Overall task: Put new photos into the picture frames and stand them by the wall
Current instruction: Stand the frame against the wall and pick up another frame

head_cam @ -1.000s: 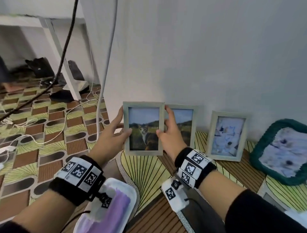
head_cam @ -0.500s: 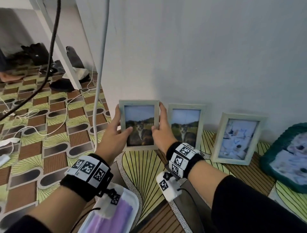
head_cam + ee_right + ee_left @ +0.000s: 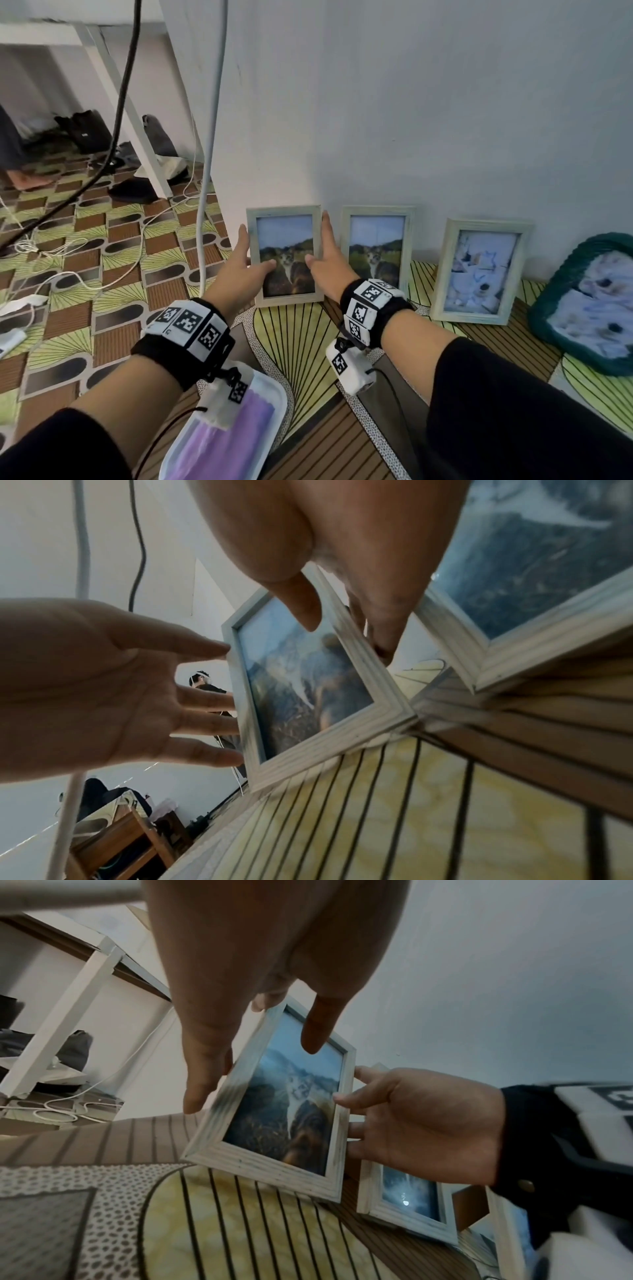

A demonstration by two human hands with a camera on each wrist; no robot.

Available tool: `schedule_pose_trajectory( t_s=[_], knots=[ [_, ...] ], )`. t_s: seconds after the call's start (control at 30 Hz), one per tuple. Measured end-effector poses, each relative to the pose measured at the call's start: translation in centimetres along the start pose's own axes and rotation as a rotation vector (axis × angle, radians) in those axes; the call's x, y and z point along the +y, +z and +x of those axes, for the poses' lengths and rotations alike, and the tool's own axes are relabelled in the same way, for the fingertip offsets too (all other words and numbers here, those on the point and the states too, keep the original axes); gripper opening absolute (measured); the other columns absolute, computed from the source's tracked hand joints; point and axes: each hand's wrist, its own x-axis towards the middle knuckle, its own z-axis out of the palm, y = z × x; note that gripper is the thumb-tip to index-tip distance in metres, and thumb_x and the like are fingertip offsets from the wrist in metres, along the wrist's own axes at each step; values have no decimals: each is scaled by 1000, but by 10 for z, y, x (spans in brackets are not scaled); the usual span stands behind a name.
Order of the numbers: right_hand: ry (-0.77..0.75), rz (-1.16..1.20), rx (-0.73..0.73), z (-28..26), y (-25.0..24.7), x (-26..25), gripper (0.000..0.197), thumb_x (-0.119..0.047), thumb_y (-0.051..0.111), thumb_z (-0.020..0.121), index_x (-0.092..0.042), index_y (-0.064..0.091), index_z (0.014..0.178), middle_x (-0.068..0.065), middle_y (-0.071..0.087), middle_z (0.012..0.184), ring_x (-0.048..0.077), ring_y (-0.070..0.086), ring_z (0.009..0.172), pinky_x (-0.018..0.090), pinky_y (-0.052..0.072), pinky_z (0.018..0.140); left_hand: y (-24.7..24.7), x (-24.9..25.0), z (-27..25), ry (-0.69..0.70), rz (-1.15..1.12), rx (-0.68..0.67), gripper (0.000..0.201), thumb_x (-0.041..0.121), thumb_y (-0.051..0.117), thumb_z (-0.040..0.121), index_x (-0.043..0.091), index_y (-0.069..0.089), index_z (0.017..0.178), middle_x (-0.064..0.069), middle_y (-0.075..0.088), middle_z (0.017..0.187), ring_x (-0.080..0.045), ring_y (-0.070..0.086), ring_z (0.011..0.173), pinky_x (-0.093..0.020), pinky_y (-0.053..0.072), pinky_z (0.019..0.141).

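A pale wall [image 3: 411, 102] is rising over a patterned floor mat [image 3: 294, 342], and three frames are lining its foot: a frame with a bluish photo [image 3: 479, 272] on the right, a middle cat frame [image 3: 376, 250], and the leftmost cat frame [image 3: 286, 255], which the person is handling. The left hand [image 3: 245, 270] is gripping its left edge, thumb on the glass and fingers behind; the right hand [image 3: 327, 260] is lying nearly straight along the right edge, thumb touching the front. The step in hand looks like the standing of this frame by the wall. Next, the hands would need to let go gently, once it leans or props steadily, without knocking the neighbour just beside it. The head view is making the frame seem already set down, whereas the left wrist view is showing it tilted, one bottom corner [image 3: 186, 1156] near the mat; whether it is touching cannot be told. The right wrist view alone is showing another person [image 3: 205, 683] far behind.
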Motion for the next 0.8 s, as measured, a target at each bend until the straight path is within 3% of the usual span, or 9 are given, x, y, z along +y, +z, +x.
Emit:
schedule_pose_trajectory(
  t_s=[0.1, 0.23, 0.27, 0.37, 0.5, 0.57, 0.67, 0.73, 0.8],
  knots=[
    [-3, -4, -6, -7, -5, -1, 86, -16, 48, 101, -46, -16, 149, 0, 7, 163, 26, 35, 139, 29, 33, 106, 3, 4, -4, 17, 22, 5, 73, 17, 54, 100, 41, 12, 155, -13, 56, 130, -10, 67, 79, -18, 54, 46],
    [-34, 53, 5, -27, -20, -6, 82, -21, 53, 99, -38, -6, 153, 1, 8, 163, 19, 18, 148, 41, 20, 120, 5, 15, -21, 36, 57, 0, 73, 25, 53, 101, 36, 7, 156, -14, 43, 148, -9, 67, 72, -20, 55, 59],
    [-55, 95, 9, -34, -25, -8, 79, -20, 54, 99, -37, 1, 154, 0, 10, 163, 16, 19, 148, 40, 22, 120, 7, 19, -28, 63, 73, -15, 71, 27, 52, 101, 36, 8, 156, -5, 48, 147, -5, 64, 75, -16, 55, 51],
    [-126, 216, 62, -61, -45, -16, 60, -18, 56, 97, -39, 31, 148, 2, 35, 155, 12, 38, 139, 33, 35, 112, 18, 28, -56, 219, 102, -53, 53, 30, 51, 101, 40, 29, 147, 31, 66, 101, 6, 66, 79, -12, 46, 56],
    [-203, 269, 353, -94, -80, -26, 28, -14, 55, 97, -32, 57, 118, -4, 70, 109, 10, 68, 99, 39, 57, 89, 50, 45, -85, 348, 84, -33, 47, 40, 52, 99, 48, 35, 143, 18, 51, 124, 13, 59, 88, -12, 47, 68],
    [-203, 277, 528, -106, -102, -24, 22, -12, 54, 96, -29, 59, 109, -1, 71, 96, 12, 70, 90, 37, 58, 82, 72, 52, -90, 399, 48, -84, 38, 41, 53, 98, 47, 46, 134, 11, 51, 129, 2, 57, 108, -31, 52, 88],
    [-160, 261, 771, -115, -139, -9, 16, -12, 55, 95, -26, 59, 102, -1, 66, 99, 9, 65, 88, 28, 55, 72, 113, 61, -88, 430, 38, -230, 24, 38, 53, 98, 45, 54, 121, 9, 56, 124, -9, 58, 114, -40, 52, 95],
    [-113, 263, 898, -116, -163, 5, 16, -11, 54, 95, -23, 58, 104, -6, 61, 98, -5, 59, 71, 13, 47, 58, 141, 63, -82, 403, 51, -320, 29, 38, 53, 99, 45, 51, 127, 8, 55, 128, -10, 57, 117, -41, 51, 97],
    [-34, 267, 953, -116, -183, 17, 21, -10, 50, 95, -20, 55, 113, -7, 56, 98, -2, 55, 69, 8, 42, 52, 167, 60, -75, 335, 86, -392, 45, 40, 52, 99, 44, 39, 141, 5, 47, 141, -15, 51, 125, -46, 46, 105]
  ],
)
